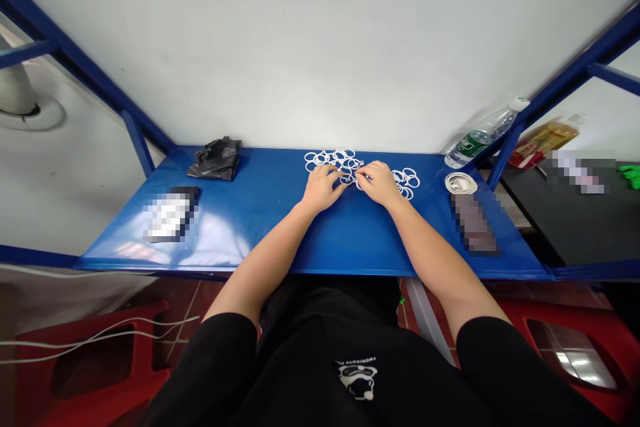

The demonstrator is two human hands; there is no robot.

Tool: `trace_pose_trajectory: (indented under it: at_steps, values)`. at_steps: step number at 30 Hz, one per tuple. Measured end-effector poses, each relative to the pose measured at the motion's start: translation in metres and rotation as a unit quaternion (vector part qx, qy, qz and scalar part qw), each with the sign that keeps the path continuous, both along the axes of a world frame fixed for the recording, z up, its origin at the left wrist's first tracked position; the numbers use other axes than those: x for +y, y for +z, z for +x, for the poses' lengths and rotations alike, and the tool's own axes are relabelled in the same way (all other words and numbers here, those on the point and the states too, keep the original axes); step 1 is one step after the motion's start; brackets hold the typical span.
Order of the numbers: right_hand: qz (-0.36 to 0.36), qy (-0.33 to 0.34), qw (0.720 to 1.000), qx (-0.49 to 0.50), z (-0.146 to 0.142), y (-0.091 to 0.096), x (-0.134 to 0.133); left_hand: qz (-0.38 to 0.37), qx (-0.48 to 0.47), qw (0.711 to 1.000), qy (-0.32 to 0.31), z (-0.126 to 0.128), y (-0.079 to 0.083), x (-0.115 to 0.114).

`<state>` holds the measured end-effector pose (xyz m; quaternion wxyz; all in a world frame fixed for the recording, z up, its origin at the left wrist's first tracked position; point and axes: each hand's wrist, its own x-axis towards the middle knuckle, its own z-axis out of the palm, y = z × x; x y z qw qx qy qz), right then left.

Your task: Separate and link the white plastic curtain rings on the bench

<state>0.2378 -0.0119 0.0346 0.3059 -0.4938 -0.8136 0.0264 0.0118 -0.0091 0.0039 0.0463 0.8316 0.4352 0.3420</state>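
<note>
We are looking down at a glossy blue metal surface (250, 203) set against a white wall (320, 47). Our left hand (323, 188) and our right hand (377, 183) are reaching toward its far edge, with their fingers (341, 175) curling down among a loose pile of thin white plastic rings (333, 161). The two hands are almost meeting, and we cannot tell whether the fingers are clenched on a ring or only touching the rings. The main pile is lying mostly in front of our left hand, while a smaller cluster of white rings (407, 181) is lying just beside our right hand.

Toward the left, a crumpled black plastic bag (215, 159) is lying on the surface, and a flat pixelated object (170, 215) is sitting nearer to us. Toward the right, a coil of flat white strip (460, 183) is resting beside a long pixelated object (473, 223), and a clear plastic water bottle with a green label (480, 140) is lying at the far corner. Our black T-shirt (350, 360) is showing below the surface, between red plastic stools (565, 347).
</note>
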Motion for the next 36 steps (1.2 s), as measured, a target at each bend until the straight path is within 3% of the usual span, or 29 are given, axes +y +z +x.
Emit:
trace_pose_trajectory:
  at_steps: [4,9,22,25,28,32,36]
  values:
    - [-0.055,-0.069,0.995,-0.051,0.011,-0.005,0.006,-0.051,0.066,0.995,0.049,0.002,-0.001,-0.005]
    - [-0.111,-0.072,0.986,-0.098,0.012,-0.008,0.006,-0.066,0.072,0.994,0.058,0.002,0.005,-0.008]
    - [-0.144,-0.159,0.966,-0.146,0.032,0.007,0.005,-0.097,0.065,0.986,0.118,-0.002,0.006,-0.003]
    - [-0.142,-0.138,0.974,-0.110,0.036,0.001,0.009,-0.061,0.015,0.991,0.116,-0.003,0.005,0.000]
    - [-0.095,-0.106,0.988,-0.060,0.034,-0.002,0.011,-0.028,-0.035,0.994,0.103,-0.004,0.003,0.003]
    - [-0.017,-0.016,1.000,0.013,0.015,0.000,0.004,0.005,-0.057,0.995,0.078,-0.003,0.002,0.003]
    - [0.007,0.037,0.999,0.033,-0.008,0.002,-0.007,0.014,-0.043,0.998,0.039,-0.001,0.005,0.000]
